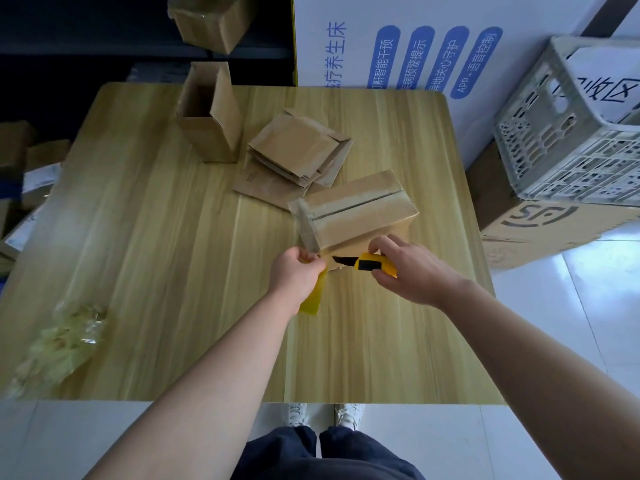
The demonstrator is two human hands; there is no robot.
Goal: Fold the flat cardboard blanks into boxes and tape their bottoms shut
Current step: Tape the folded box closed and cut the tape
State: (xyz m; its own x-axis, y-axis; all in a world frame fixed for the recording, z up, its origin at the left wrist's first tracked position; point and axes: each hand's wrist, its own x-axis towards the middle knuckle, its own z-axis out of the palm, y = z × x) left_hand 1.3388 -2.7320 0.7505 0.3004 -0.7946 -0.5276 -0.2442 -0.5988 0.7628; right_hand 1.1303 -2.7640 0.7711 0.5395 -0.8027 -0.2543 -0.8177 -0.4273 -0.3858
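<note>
A folded cardboard box lies bottom-up on the wooden table, with clear tape along its seam and down its near end. My left hand pinches the tape strip that hangs yellowish from the box's near corner. My right hand grips a yellow utility knife, its dark blade pointing left at the tape. A pile of flat cardboard blanks lies behind the box. An upright open box stands at the far left of the pile.
Crumpled clear plastic lies on the table's near left. A grey plastic crate sits on a large carton on the floor to the right. More cardboard boxes stand beyond the table and at the left edge.
</note>
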